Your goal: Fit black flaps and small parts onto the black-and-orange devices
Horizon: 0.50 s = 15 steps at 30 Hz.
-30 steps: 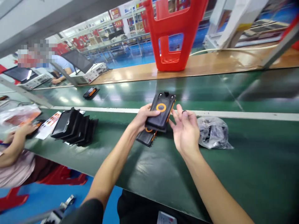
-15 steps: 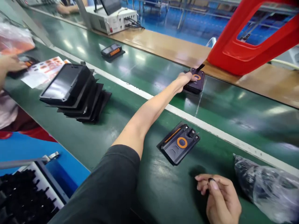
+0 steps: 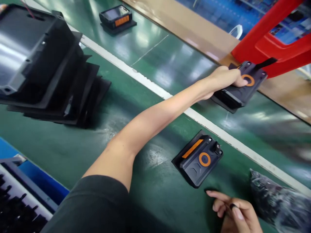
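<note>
My left hand (image 3: 227, 77) reaches across the green bench and grips a black rugged device (image 3: 239, 94), thumb on its back beside an orange ring. A black strap (image 3: 266, 63) sticks out from the device's top end. Nearer to me, a similar device (image 3: 194, 166) with an orange ring lies back-up on a dark flat sheet. My right hand (image 3: 239, 210) is at the lower right, thumb and finger pinching a small black piece (image 3: 233, 205) too small to name. Beside that hand lies a clear plastic bag (image 3: 279, 200) of dark small parts.
A leaning stack of black devices and sheets (image 3: 55, 74) stands at left. Another device (image 3: 119, 19) lies farther off. A white line (image 3: 145, 81) runs along the bench. At the far edge is a red plastic frame (image 3: 257, 45); a crate (image 3: 36, 200) of black parts is lower left.
My left hand has lifted the device off the far side of the bench and brought it closer. My view has shifted nearer the bench; the right hand keeps its pinch.
</note>
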Available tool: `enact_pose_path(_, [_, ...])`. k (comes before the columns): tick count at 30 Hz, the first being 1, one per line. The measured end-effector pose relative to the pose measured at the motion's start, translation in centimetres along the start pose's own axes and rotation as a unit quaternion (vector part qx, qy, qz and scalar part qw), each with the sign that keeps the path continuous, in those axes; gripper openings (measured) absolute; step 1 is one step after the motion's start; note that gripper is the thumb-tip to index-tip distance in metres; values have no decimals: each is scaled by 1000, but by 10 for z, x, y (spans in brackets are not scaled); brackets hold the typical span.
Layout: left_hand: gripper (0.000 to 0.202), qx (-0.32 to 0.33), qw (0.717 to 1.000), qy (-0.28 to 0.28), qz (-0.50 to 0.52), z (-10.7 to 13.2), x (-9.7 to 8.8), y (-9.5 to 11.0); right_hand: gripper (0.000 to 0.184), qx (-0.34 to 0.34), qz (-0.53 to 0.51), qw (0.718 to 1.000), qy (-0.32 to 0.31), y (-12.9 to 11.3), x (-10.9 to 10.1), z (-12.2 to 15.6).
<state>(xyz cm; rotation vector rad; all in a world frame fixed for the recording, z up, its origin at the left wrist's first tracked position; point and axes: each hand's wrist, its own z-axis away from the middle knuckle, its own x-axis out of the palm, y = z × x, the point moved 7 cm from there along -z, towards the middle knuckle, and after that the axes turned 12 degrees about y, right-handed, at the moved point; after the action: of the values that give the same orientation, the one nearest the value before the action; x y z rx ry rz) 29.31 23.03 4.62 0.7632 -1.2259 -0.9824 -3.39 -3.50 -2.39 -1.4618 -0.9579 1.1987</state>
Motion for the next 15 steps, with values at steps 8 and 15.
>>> enact_pose_path(8, [15,-14,991,132,-7,-53,-13,-28,37,0,26,1000,11,19,7,12])
enact_pose_path(15, [7,5,972,152,-178,-94,32,-43,37,-27,-22,999,-34,5,13,3])
